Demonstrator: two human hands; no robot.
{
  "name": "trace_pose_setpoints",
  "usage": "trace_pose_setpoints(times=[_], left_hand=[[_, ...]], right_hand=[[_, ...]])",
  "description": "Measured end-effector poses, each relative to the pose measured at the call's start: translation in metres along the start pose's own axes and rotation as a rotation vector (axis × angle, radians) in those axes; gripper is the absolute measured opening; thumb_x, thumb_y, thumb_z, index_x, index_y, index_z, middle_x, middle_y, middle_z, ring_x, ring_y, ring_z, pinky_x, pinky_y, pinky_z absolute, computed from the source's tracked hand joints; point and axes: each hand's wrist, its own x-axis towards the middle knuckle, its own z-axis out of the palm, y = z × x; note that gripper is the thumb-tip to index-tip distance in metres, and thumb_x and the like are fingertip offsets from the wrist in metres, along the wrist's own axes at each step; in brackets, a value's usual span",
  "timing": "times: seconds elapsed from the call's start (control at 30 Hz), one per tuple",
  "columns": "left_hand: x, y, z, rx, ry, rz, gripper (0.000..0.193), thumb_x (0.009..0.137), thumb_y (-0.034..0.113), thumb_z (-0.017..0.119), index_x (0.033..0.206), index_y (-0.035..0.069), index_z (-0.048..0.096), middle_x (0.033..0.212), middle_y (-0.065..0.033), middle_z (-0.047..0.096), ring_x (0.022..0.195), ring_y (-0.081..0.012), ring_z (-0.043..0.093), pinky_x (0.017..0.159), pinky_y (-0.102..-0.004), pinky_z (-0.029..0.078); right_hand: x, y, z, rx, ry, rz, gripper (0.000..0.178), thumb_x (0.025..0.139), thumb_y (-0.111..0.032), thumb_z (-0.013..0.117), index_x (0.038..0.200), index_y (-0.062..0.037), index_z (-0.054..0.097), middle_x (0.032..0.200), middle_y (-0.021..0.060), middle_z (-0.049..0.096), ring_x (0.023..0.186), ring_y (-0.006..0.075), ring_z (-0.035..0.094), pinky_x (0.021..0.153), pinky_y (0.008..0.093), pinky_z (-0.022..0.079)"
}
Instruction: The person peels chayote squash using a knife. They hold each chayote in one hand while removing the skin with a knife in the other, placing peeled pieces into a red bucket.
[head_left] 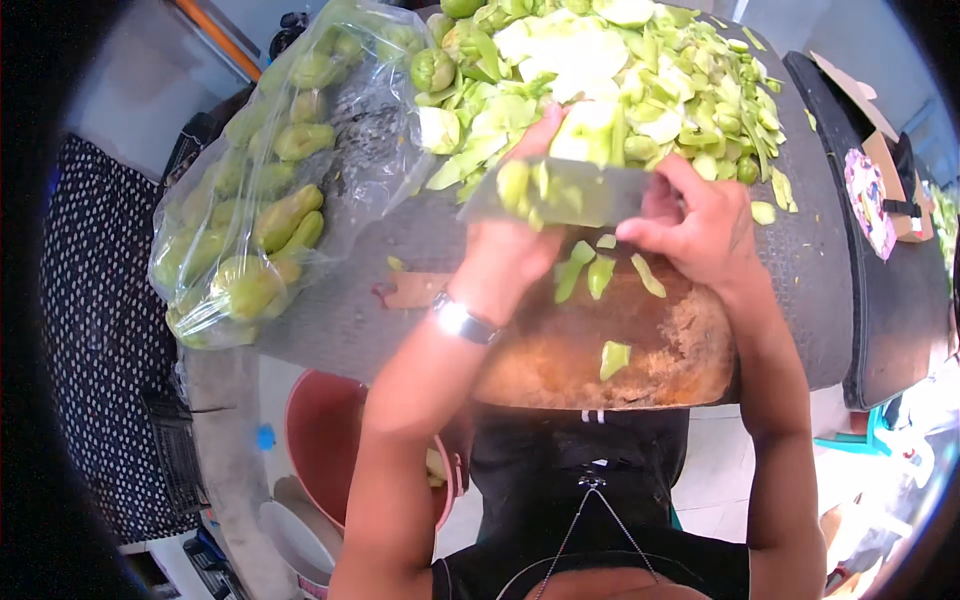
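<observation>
Right grip (703, 224) wraps the knife (600, 197) handle, blade crossing in front of left grip (518, 242), which clasps a pale fruit (585, 137) beside the peelings (705, 95), above the desk (815, 290), probably to steady it against the edge.

Bright light reaches the pale tiled floor (718, 458), a greyish wall (145, 85) and dark side table (905, 325).

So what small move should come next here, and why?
Probably ease the knife clear of the left hand before any cut: held in the right hand, its broad blade crosses in front of the left hand, hiding part of it, and green slices appear to cling to the blade.
</observation>
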Motion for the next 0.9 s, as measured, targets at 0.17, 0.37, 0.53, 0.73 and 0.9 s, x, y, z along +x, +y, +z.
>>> trace_pose_setpoints(times=[0.17,0.37,0.53,0.73,0.9], left_hand=[[0.004,-0.001,0.007,0.047,-0.011,0.083,0.045,0.111,0.04,0.048,0.132,0.002,0.061,0.121,-0.0143,0.073,0.107,-0.0276,0.072,0.096,-0.0473,0.057],[0.01,0.0,0.003,-0.04,0.039,0.046,0.044,0.11,0.042,0.048,0.131,0.005,0.062,0.118,-0.014,0.073,0.103,-0.0287,0.072,0.085,-0.0439,0.059],[0.021,0.015,-0.016,0.035,0.129,0.286,0.042,0.106,0.045,0.054,0.123,0.008,0.063,0.108,-0.0126,0.071,0.094,-0.0332,0.071,0.079,-0.0436,0.058],[0.03,0.022,-0.032,-0.043,0.128,0.345,0.039,0.105,0.045,0.055,0.121,0.01,0.062,0.104,-0.0092,0.072,0.087,-0.0292,0.072,0.076,-0.0459,0.058],[0.031,0.018,-0.03,-0.026,0.118,0.311,0.04,0.105,0.043,0.055,0.121,0.007,0.063,0.106,-0.0122,0.072,0.09,-0.0342,0.071,0.077,-0.0445,0.057]], right_hand=[[0.019,0.032,-0.021,-0.081,0.017,0.397,0.06,0.087,-0.064,0.076,0.084,-0.0052,0.066,0.066,0.0097,0.066,0.062,0.0248,0.067,0.061,0.0363,0.051],[0.006,-0.009,-0.018,0.066,-0.084,0.359,0.058,0.091,-0.058,0.076,0.087,-0.002,0.065,0.067,0.0127,0.064,0.062,0.0246,0.064,0.063,0.0379,0.05],[0.0,0.002,-0.042,-0.097,-0.01,0.441,0.057,0.086,-0.057,0.081,0.084,-0.0033,0.062,0.065,0.0053,0.053,0.06,0.0171,0.051,0.059,0.0344,0.044],[-0.068,0.007,-0.064,-0.254,0.069,0.293,0.05,0.082,-0.044,0.089,0.083,-0.003,0.06,0.063,0.0023,0.048,0.059,0.0131,0.043,0.055,0.032,0.037],[-0.046,0.016,-0.054,-0.103,0.618,0.216,0.032,0.089,-0.035,0.087,0.088,-0.0069,0.071,0.063,-0.0025,0.051,0.059,0.0064,0.042,0.054,0.0237,0.036]])
